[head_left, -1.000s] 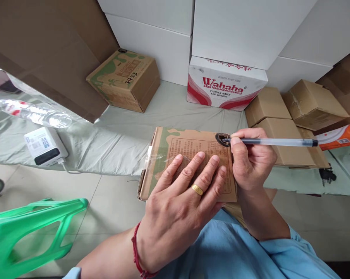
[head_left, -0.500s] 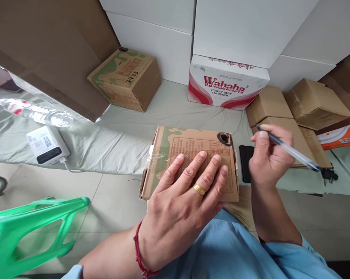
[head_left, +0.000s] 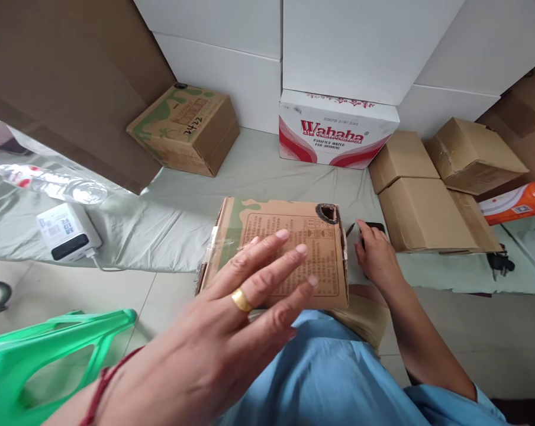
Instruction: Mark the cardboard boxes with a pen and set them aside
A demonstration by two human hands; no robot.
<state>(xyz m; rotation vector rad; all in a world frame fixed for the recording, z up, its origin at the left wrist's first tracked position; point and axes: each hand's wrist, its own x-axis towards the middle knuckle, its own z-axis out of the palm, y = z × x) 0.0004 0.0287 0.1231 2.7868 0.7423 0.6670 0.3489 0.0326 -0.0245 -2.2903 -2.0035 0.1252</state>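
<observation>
A cardboard box (head_left: 294, 260) with green patches and printed text lies near the table's front edge. At its upper right corner is a hole ringed in black. My left hand (head_left: 245, 313), with a gold ring, hovers over the box's lower left part, palm down and fingers spread, holding nothing. To the right of the box, my right hand (head_left: 378, 254) is low at the table, fingers curled around a pen (head_left: 351, 229). Only the pen's dark tip shows past the fingers; the rest is hidden. A black phone (head_left: 376, 226) is partly covered by this hand.
Behind stand a green-patterned box (head_left: 187, 130) marked 2422 and a Wahaha carton (head_left: 336, 133). Brown boxes (head_left: 422, 213), keys (head_left: 500, 262) and an orange package (head_left: 520, 201) are right. At left: a bottle (head_left: 54, 183), a white device (head_left: 67, 231), a green stool (head_left: 58, 355).
My left hand has lifted off the box and moved left and toward me. My right hand has lowered the pen to the table beside the phone. The view has shifted slightly.
</observation>
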